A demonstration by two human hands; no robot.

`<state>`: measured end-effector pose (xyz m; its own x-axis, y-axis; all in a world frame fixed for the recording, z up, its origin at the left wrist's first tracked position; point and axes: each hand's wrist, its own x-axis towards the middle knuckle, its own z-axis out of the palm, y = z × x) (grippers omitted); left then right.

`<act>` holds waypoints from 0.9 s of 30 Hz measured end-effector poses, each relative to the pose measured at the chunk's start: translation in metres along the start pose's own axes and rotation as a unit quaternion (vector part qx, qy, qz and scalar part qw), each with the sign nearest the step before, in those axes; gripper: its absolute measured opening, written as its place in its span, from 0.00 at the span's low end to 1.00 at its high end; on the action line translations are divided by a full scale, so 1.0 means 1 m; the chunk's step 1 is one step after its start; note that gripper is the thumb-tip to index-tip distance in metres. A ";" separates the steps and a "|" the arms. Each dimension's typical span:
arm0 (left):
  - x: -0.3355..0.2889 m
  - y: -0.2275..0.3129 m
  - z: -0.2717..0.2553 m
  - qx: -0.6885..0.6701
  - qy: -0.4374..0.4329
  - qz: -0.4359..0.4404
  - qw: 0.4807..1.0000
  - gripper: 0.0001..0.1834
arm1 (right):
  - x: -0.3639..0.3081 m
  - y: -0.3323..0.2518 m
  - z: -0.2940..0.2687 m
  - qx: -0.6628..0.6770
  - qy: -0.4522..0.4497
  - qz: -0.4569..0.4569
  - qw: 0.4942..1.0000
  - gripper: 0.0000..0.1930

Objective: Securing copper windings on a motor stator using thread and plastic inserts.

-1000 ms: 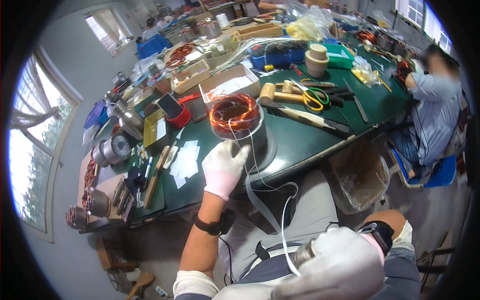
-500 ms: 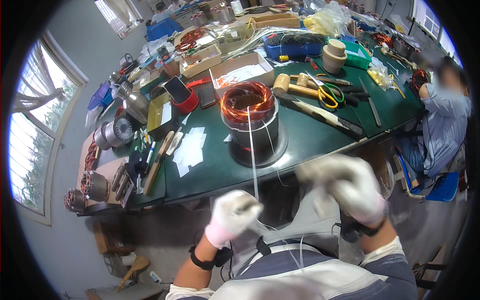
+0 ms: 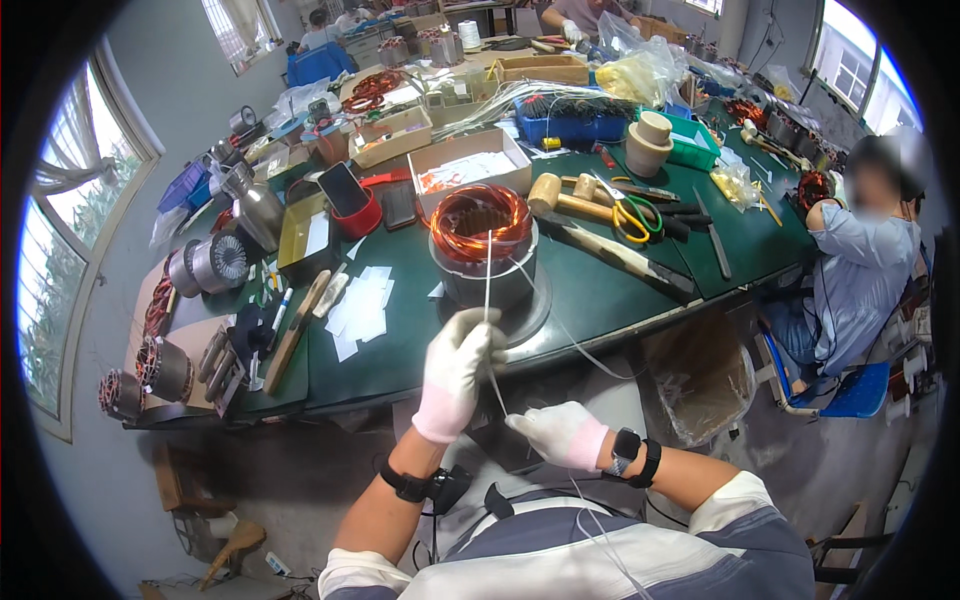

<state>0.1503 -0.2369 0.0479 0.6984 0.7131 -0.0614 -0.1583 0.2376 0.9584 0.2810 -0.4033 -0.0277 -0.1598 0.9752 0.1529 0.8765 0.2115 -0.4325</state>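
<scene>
Below the copper coil, the left hand grasps white cord, the right hand pinches it lower; even tension seems best.

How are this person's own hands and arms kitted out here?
The left hand and right hand wear white gloves with pink cuffs. The left wrist has a black strap with a bulky black module; the right has a dark-faced, rectangular watch and a black band. Off-white sleeve ends stop short of both forearms, below a slate-grey and white top.
</scene>
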 end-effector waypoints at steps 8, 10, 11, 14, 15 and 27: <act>-0.068 -0.056 -0.028 0.416 -0.245 0.063 0.873 0.18 | 0.029 0.012 -0.075 0.654 0.039 0.157 0.739 0.34; -0.061 -0.055 -0.028 0.418 -0.281 0.045 0.863 0.27 | 0.033 0.000 -0.086 0.658 0.008 0.152 0.738 0.32; -0.051 -0.060 -0.039 0.206 -0.277 -0.078 0.935 0.37 | 0.032 -0.006 -0.087 0.642 -0.011 0.145 0.753 0.30; -0.022 -0.024 -0.037 -0.056 -0.227 -0.053 0.971 0.48 | 0.022 -0.020 -0.051 0.237 0.051 0.045 0.969 0.19; -0.012 -0.025 -0.033 -0.107 -0.195 -0.014 0.975 0.51 | 0.018 -0.019 -0.032 0.055 0.059 0.006 0.997 0.18; -0.055 -0.033 -0.002 0.129 -0.112 -0.117 0.978 0.13 | 0.039 0.006 -0.086 0.599 0.084 0.142 0.783 0.29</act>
<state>0.1153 -0.2827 0.0187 0.8349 0.4892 -0.2521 0.1855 0.1812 0.9658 0.3191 -0.3691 0.0517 0.1158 0.9928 -0.0299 -0.2061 -0.0054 -0.9785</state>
